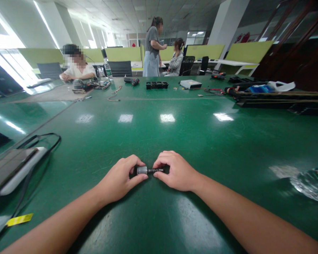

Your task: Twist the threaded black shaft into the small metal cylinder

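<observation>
A small silver cylinder (pixel 142 170) with a dark threaded shaft (pixel 151 170) lies level, low over the green table (pixel 153 137), near the middle of the view. Thumb and fingers of my left hand (pixel 122 178) are closed round the cylinder. From the other side my right hand (pixel 176 171) pinches the free end of the shaft between thumb and forefinger. The shaft bridges the narrow gap between both hands. Whether the cylinder touches the table cannot be made out.
A phone (pixel 12 169) on a white case with black cables lies left. A clear glass object (pixel 312 183) stands right. Tools, a black slotted part (pixel 157 85) and a white box (pixel 190 84) line the far edge. Several people are beyond.
</observation>
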Tool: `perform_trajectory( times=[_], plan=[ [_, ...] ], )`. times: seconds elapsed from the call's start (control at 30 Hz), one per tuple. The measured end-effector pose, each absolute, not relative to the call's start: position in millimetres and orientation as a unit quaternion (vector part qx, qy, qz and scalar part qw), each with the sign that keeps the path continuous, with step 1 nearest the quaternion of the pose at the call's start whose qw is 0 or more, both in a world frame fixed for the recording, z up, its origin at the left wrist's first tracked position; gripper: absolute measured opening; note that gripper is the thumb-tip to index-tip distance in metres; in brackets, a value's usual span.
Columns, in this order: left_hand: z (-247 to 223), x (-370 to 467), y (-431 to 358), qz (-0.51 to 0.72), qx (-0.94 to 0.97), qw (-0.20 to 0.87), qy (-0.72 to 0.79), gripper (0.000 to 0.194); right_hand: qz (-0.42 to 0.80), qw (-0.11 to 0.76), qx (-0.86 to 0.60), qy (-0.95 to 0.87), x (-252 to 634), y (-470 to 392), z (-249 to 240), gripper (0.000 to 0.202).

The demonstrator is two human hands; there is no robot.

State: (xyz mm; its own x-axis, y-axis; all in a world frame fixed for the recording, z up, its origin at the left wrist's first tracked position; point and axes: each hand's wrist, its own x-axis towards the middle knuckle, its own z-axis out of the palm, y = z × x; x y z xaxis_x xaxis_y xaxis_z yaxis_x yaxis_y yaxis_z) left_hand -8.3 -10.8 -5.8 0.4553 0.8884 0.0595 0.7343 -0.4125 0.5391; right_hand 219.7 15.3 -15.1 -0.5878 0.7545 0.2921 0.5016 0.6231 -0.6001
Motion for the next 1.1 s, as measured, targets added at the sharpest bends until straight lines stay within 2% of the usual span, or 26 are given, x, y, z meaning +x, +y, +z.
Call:
perform_trajectory(
  times=[0.13, 0.27, 0.8, 1.0, 1.1],
  plan=[
    [-3.3, -8.3, -11.0, 0.177, 0.807, 0.242, 0.509, 0.022, 0.241, 0.274, -0.388, -0.846, 228.5, 23.8, -15.7, 0.008],
    [-0.4, -7.5, -10.4, 0.194, 0.788, 0.25, 0.528, 0.022, 0.246, 0.326, -0.474, -0.78, 236.0, 33.1, -19.6, 0.004],
    [-1.8, -7.1, -10.6, 0.193, 0.795, 0.254, 0.516, 0.02, 0.228, 0.295, -0.401, -0.837, 226.9, 25.3, -19.9, 0.006],
    [-3.6, -7.8, -9.7, 0.193, 0.797, 0.255, 0.512, 0.017, 0.287, 0.303, -0.384, -0.824, 221.6, 20.9, -19.8, 0.036],
    [-4.2, -7.7, -9.1, 0.193, 0.798, 0.256, 0.51, 0.018, 0.299, 0.297, -0.378, -0.824, 221.0, 19.4, -18.5, 0.04]
  ],
)
